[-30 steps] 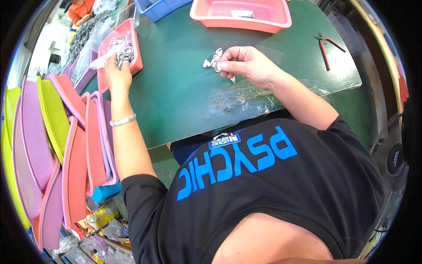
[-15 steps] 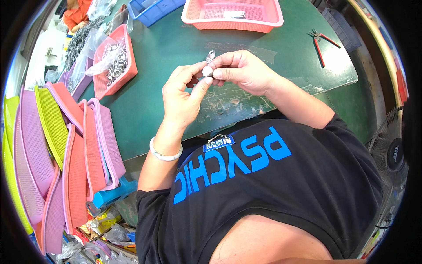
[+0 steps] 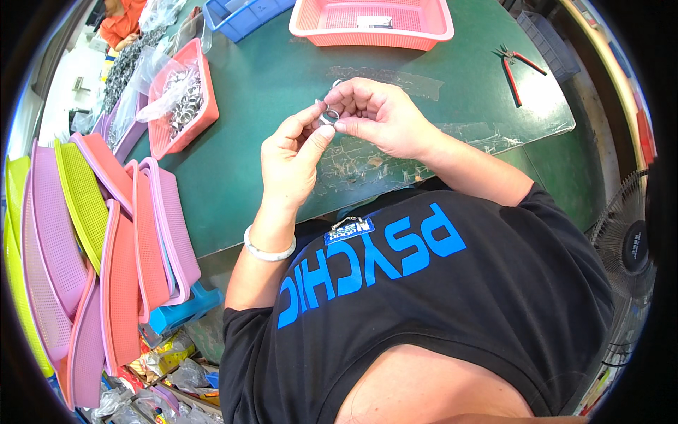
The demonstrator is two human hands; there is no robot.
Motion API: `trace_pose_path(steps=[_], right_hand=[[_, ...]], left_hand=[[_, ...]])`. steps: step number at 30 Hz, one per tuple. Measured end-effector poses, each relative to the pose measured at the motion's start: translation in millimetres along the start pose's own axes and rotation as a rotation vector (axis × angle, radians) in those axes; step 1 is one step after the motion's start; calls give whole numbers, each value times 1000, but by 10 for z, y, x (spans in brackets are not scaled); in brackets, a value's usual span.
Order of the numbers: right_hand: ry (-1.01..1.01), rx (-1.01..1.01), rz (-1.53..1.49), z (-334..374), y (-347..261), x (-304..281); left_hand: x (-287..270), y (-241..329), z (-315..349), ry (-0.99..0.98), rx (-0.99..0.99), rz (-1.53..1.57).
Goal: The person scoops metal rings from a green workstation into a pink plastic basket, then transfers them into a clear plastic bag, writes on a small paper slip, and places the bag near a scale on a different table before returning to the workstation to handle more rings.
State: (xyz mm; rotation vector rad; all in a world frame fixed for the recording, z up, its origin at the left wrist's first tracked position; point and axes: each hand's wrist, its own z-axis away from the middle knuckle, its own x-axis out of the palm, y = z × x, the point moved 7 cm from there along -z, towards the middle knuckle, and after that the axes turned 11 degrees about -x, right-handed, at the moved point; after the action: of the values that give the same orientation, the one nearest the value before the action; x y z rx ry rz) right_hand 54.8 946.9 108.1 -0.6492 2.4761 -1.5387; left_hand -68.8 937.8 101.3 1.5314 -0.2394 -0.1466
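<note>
A small metal ring (image 3: 329, 113) sits pinched between my two hands, held just above the middle of the green bench (image 3: 282, 78). My left hand (image 3: 289, 159) closes thumb and forefinger on the ring's left side, the other fingers loosely curled. My right hand (image 3: 378, 113) grips the ring from the right with its fingertips, and I cannot tell whether more pieces lie in its palm. Near the bench's left edge stands a red tray (image 3: 185, 131) holding a clear bag of metal rings (image 3: 182, 95). A pink basket (image 3: 374, 37) sits at the far edge, and red-handled pliers (image 3: 514, 67) lie toward the far right corner.
</note>
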Motion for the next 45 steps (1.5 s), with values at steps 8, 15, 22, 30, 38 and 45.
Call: trace_pose_path(steps=[8,15,22,30,38,45], right_hand=[[34,-51,43,5,-29,-2],[59,-61,-42,8,-24,18],[47,-92,-1,8,-45,17],[54,-141,-70,3,-87,31],[-15,-154,-63,19,-84,37],[-11,-134,-56,17,-98,54]], left_hand=[[22,-23,8,-17,19,111],[28,-72,16,-50,-87,200],[-6,-160,5,-25,-210,404],[-6,-75,6,-12,3,330],[-18,-224,-7,-73,-79,534],[-29,-321,-27,-124,-126,636]])
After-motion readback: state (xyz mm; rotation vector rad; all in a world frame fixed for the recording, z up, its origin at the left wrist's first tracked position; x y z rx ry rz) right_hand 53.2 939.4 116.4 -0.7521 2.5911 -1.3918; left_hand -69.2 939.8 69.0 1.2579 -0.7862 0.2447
